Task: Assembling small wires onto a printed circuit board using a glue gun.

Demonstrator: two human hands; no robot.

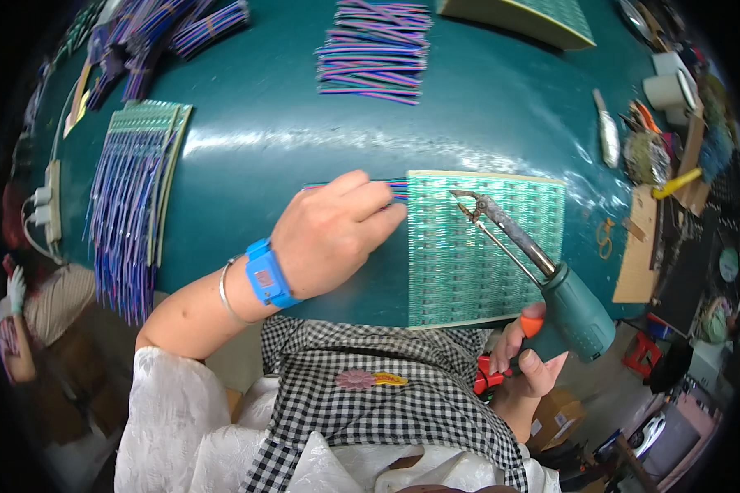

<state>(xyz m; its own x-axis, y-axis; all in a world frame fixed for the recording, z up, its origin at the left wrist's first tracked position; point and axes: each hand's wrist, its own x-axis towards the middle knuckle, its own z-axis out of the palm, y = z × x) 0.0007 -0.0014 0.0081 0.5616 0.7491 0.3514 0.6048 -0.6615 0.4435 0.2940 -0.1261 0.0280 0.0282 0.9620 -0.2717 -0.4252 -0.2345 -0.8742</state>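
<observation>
My right hand is wrapped round the handle of a green soldering gun, with a finger by its orange trigger. The gun's tip hangs over the upper middle of a pale green circuit board panel. A thin feed tube runs alongside the barrel. My left hand, with a blue strap on its wrist, is closed at the panel's upper left edge. Its fingers pinch a short multicoloured wire strip, whose right end meets the edge. The hand hides part of the strip.
Loose wire strips lie at the far middle. A wired panel stack sits left, below bundled wires. Another panel stack is at the back. A silvery roll and cardboard lie right. Another person's gloved hand shows far left.
</observation>
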